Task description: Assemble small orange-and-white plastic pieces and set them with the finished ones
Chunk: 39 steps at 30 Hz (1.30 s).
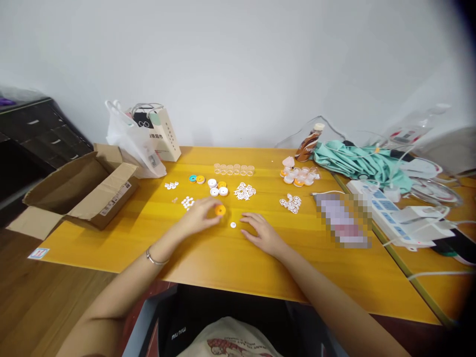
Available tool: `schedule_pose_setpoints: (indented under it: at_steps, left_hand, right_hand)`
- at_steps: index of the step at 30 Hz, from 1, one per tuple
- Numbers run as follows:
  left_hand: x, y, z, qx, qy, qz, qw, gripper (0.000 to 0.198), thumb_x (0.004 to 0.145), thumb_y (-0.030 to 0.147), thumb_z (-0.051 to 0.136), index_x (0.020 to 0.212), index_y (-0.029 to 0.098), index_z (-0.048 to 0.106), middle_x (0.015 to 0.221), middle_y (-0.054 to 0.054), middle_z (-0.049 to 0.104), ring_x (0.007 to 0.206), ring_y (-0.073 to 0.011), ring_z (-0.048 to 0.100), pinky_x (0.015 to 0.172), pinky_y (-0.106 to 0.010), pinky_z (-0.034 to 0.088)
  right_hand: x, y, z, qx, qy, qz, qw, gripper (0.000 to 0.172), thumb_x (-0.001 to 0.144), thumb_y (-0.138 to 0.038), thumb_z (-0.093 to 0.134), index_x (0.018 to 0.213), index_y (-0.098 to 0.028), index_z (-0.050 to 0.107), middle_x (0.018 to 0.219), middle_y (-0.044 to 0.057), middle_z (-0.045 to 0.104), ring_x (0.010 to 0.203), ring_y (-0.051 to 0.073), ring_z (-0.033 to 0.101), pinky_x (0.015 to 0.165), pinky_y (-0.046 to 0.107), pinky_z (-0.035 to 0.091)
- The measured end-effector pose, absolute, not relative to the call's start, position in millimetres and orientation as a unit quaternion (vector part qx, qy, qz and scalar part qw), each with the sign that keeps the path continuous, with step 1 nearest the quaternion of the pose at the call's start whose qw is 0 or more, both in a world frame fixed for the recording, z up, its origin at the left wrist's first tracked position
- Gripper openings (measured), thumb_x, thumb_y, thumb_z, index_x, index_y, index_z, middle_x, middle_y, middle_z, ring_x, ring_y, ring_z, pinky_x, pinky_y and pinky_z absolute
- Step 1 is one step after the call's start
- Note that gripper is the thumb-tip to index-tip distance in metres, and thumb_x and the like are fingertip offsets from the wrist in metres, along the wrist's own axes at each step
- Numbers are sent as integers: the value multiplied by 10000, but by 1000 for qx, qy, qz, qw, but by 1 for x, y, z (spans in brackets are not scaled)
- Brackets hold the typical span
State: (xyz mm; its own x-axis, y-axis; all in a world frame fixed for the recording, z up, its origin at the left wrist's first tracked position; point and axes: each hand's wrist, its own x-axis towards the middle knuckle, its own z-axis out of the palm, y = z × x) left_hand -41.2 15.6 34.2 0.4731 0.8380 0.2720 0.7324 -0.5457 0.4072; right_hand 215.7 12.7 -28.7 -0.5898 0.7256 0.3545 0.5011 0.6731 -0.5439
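My left hand [201,216] grips an orange round cap-like piece [220,210] between thumb and fingers, just above the table. To its right, a small white disc [233,225] lies on the wood. My right hand [262,233] rests beside that disc with fingers apart, holding nothing. Beyond my hands are white round pieces [214,191], a teal ring-like piece [192,178] and a pile of white perforated gear-like pieces [244,191]. Small white discs [187,202] are scattered near my left hand, which partly covers them. Several clear cups [234,170] stand in a row farther back.
An open cardboard box [111,198], a white plastic bag [134,144] and a paper bag [167,131] stand left. At right are more perforated pieces [291,203], orange-and-clear assemblies [299,177], a brown bottle [309,144], a blurred phone-like object [342,220], a teal umbrella [362,163] and a power strip [386,213].
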Motion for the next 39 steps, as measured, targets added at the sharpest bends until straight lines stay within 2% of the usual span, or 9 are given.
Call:
schedule_pose_setpoints:
  at_steps: [4, 10, 18, 26, 31, 34, 37, 39]
  left_hand:
    - [-9, -2, 20, 880, 414, 193, 133, 265, 808, 341, 547, 1048, 228, 554, 1005, -52, 626, 959, -211, 560, 851, -341, 375]
    - [-2, 3, 7, 871, 434, 191, 126, 272, 807, 352, 553, 1052, 233, 563, 1014, -64, 619, 947, -221, 548, 846, -359, 362]
    - [-5, 3, -4, 848, 447, 215, 187, 294, 793, 345, 580, 1069, 248, 545, 1042, -50, 581, 973, -219, 520, 888, -371, 361]
    - [-5, 3, -9, 831, 457, 237, 213, 381, 784, 330, 589, 1141, 230, 500, 1020, -67, 565, 986, -227, 513, 885, -388, 386]
    - [-19, 5, 8, 847, 411, 251, 223, 487, 770, 345, 618, 1216, 238, 457, 1123, -81, 545, 1062, -230, 498, 928, -396, 392]
    - [-56, 12, 27, 853, 398, 278, 189, 303, 840, 299, 530, 1137, 243, 541, 1130, -70, 567, 1077, -204, 509, 956, -362, 383]
    - [-111, 20, 35, 754, 528, 382, 83, 212, 846, 310, 492, 977, 189, 606, 966, -65, 629, 896, -177, 583, 833, -304, 449]
    - [-148, 23, 31, 680, 637, 362, 29, 229, 829, 308, 476, 954, 173, 613, 940, -65, 645, 837, -177, 598, 764, -280, 465]
  right_hand:
    - [215, 12, -28, -347, -869, 201, 291, 269, 851, -287, 507, 1111, -226, 543, 1198, 105, 553, 1128, 234, 507, 953, 459, 420]
    - [215, 13, -30, -348, -869, 202, 290, 283, 849, -279, 509, 1128, -232, 532, 1205, 99, 547, 1132, 233, 501, 959, 461, 416]
    - [215, 13, -30, -354, -869, 200, 283, 264, 853, -289, 505, 1107, -225, 538, 1204, 96, 547, 1133, 232, 498, 960, 450, 416]
    - [202, 19, -28, -380, -858, 196, 284, 393, 808, -412, 564, 1148, -220, 519, 1194, 101, 557, 1129, 248, 504, 946, 444, 414]
    - [192, 29, -28, -384, -857, 205, 275, 426, 789, -459, 576, 1145, -231, 526, 1221, 85, 541, 1145, 242, 491, 961, 441, 393]
    - [192, 30, -29, -384, -858, 209, 270, 411, 792, -466, 569, 1130, -234, 539, 1229, 80, 535, 1154, 236, 482, 975, 429, 381]
    - [194, 29, -28, -380, -862, 210, 261, 435, 782, -481, 576, 1140, -239, 538, 1239, 82, 530, 1161, 243, 476, 973, 427, 382]
    - [196, 29, -27, -378, -865, 208, 255, 465, 771, -489, 586, 1158, -239, 528, 1249, 88, 522, 1165, 250, 472, 971, 433, 382]
